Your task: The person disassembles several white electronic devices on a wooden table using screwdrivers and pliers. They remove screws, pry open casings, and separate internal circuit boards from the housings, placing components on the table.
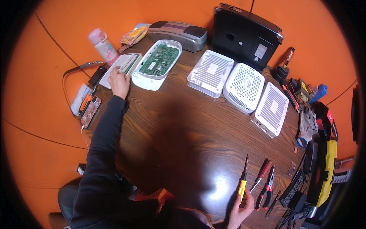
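At the far left of the table, my left hand (119,82) has its fingers on the near edge of an open white casing (110,78) with a circuit board inside. Beside it, another white casing (177,61) holds a green circuit board (162,60) and rests partly on a flat white cover (152,84). Down at the near right, my right hand (243,210) has its fingers closed round the yellow handle of a screwdriver (243,186), whose dark shaft points away from me. A red-handled screwdriver (263,173) and needle-nose pliers (268,189) lie just right of it.
Three closed white devices (244,87) lie side by side at the right back, before a black case (246,36). A silver speaker-like box (178,35), pink bottle (103,45) and phone (91,113) line the left and back. Tools and a yellow level-like bar (327,173) crowd the right edge.
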Motion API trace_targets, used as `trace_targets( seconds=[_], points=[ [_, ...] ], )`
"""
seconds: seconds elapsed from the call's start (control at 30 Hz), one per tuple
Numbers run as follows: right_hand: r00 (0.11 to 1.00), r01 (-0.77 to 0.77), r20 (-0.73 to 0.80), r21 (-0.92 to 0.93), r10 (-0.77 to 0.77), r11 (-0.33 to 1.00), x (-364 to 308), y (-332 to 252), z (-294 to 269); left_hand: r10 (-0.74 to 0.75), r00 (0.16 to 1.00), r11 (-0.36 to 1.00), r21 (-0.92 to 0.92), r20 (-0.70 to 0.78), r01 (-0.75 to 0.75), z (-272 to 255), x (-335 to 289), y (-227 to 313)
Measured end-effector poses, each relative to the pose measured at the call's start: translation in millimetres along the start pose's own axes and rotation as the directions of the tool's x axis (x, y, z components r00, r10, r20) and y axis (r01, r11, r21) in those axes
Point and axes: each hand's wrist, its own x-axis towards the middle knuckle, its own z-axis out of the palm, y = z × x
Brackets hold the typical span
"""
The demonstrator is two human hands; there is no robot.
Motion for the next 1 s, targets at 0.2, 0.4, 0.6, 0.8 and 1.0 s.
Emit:
trace_targets(
  seconds=[0.2, 0.4, 0.6, 0.8, 1.0],
  points=[
    [1.0, -0.002, -0.012, 0.014, 0.002, 1.0, 3, 0, 1, 0.134, 0.991, 0.99, -0.051, -0.014, -0.135, 12, 4, -3],
    [0.997, -0.075, 0.036, 0.059, 0.073, 0.995, -1, 5, 1, 0.233, 0.95, 0.972, 0.09, -0.209, -0.219, -21, -2, 37],
    [0.993, -0.108, 0.059, 0.133, 0.101, 0.985, -3, 11, 2, 0.599, 0.779, 0.66, -0.436, -0.185, -0.611, -38, -14, 153],
    [0.991, -0.124, 0.066, 0.174, 0.114, 0.977, -3, 14, 1, 0.72, 0.668, 0.618, -0.611, 0.188, -0.494, -32, -51, 209],
    [0.983, -0.173, 0.082, 0.147, 0.162, 0.974, -4, 15, 2, 0.718, 0.654, 0.625, -0.634, 0.239, -0.455, -103, -127, 163]
  ],
)
